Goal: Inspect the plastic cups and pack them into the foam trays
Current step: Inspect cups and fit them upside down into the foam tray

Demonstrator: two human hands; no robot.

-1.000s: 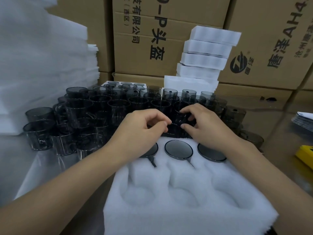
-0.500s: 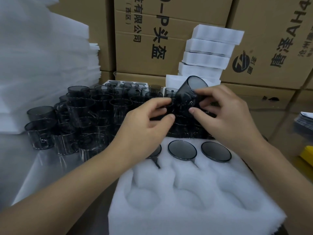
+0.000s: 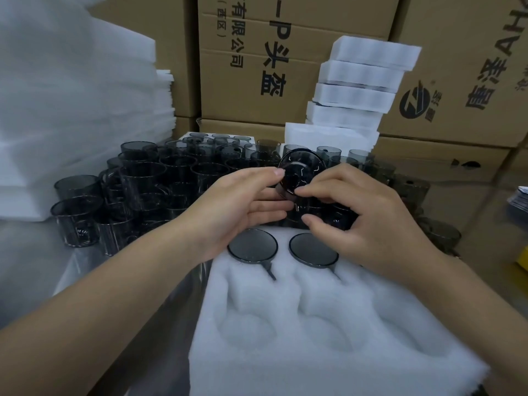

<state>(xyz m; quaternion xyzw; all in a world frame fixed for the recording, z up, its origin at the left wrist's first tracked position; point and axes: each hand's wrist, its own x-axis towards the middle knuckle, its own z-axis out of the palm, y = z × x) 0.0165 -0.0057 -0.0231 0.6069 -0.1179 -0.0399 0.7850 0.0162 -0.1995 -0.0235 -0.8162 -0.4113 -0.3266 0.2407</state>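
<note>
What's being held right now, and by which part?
One smoky dark see-through plastic cup, tipped sideways: left hand holding its left edge, right hand pinching its lower right edge.

Single head-worn wide view, facing forward and down, close over foam tray (image 3: 314,352)

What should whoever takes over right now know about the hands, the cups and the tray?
Left hand: grips the held cup from its left.
Right hand: pinches the same cup from its right.
The cup is tipped on its side above the tray's far edge, under inspection.
Foam tray: far-left packed cup and far-middle packed cup are seated. The far-right slot is hidden by the right hand. The near-row pockets are unfilled.
Left to do: finish the check, seat this cup, then work through the loose cups behind the tray.
</note>
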